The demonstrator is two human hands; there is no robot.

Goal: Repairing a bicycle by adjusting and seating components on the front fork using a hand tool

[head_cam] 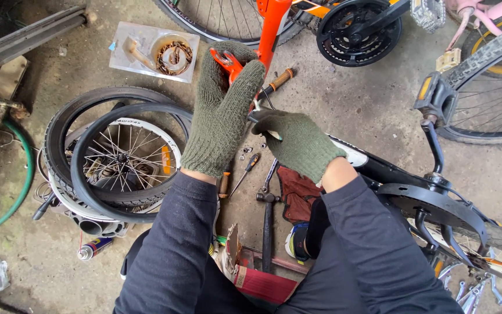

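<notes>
Both my hands wear green knitted gloves. My left hand [222, 110] is raised, its fingers curled against the orange fork end [226, 60] of an upside-down orange bicycle frame [273, 26]. My right hand [300, 144] sits just right of it and lower, closed on a thin dark tool [255, 117] whose tip points toward the fork end. What kind of tool it is I cannot tell. Below the hands a few small nuts [244, 153] lie on the concrete floor.
A spoked wheel with loose tyres [117, 160] lies at left, a clear tray of parts [153, 51] behind it. A hammer [267, 218], screwdrivers [245, 171], a red rag [297, 192] and a spray can [93, 249] lie near my knees. A black bicycle's chainring guard [437, 203] and pedal [437, 96] stand at right.
</notes>
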